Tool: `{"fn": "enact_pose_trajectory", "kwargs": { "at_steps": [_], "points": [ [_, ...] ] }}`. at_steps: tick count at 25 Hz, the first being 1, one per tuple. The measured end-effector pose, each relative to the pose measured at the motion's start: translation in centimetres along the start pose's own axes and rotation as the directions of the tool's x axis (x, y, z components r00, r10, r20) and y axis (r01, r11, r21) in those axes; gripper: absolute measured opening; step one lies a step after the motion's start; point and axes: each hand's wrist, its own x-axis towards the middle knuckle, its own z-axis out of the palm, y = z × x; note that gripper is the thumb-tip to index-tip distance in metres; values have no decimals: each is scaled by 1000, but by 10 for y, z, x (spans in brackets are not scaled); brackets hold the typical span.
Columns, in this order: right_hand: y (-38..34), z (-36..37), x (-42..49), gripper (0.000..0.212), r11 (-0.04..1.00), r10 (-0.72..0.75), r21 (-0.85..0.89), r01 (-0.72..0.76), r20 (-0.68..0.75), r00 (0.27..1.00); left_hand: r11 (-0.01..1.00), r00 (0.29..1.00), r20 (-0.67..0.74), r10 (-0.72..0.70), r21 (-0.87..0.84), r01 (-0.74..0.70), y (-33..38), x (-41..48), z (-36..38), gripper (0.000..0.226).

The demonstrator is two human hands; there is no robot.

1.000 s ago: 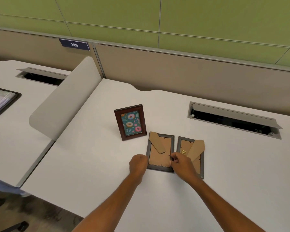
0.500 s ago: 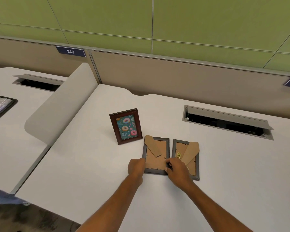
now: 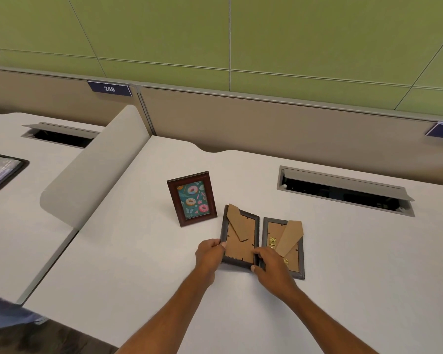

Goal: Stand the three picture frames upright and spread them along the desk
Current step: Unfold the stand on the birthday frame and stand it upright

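Note:
A dark red frame with a donut picture [image 3: 191, 198] stands upright on the white desk [image 3: 138, 264]. To its right a middle frame [image 3: 239, 240] shows its brown cardboard back and folded stand; its far end is tilted slightly off the desk. My left hand [image 3: 209, 254] grips its near left corner and my right hand [image 3: 267, 263] grips its near right edge. A third grey frame [image 3: 289, 241] lies face down just right of it, partly under my right hand.
An open cable slot [image 3: 343, 190] is set into the desk at the back right. A curved grey divider [image 3: 92, 169] separates this desk from the left one, which has its own slot [image 3: 59, 135] and a dark tray [image 3: 0, 172]. A beige partition runs behind.
Both hands have closed on the middle frame's near corners and its far end has started to lift and turn slightly. The camera view shifted a little.

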Motion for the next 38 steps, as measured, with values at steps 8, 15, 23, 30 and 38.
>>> {"fn": "enact_pose_trajectory", "kwargs": {
  "at_steps": [8, 15, 23, 30, 38],
  "points": [
    [18, -27, -14, 77, 939, -281, -201, 277, 12, 960, 990, 999, 45, -3, -142, 9, 37, -14, -21, 13],
    [-7, -75, -1, 94, 846, -497, -294, 445, -133, 858, 941, 952, 286, -108, -281, 191, 64, -28, -32, 23],
    [-15, -92, 5, 81, 855, -517, -124, 503, -148, 843, 890, 888, 451, -88, -364, 273, 75, -45, -35, 25],
    [-53, -105, -4, 46, 933, -282, 177, 313, -178, 943, 942, 898, 439, 46, -317, 107, 78, -39, -36, 103],
    [-69, -119, 4, 29, 842, -22, 535, 70, -95, 995, 986, 882, 452, 135, -148, -75, 82, -58, -38, 62]
  ]
}}
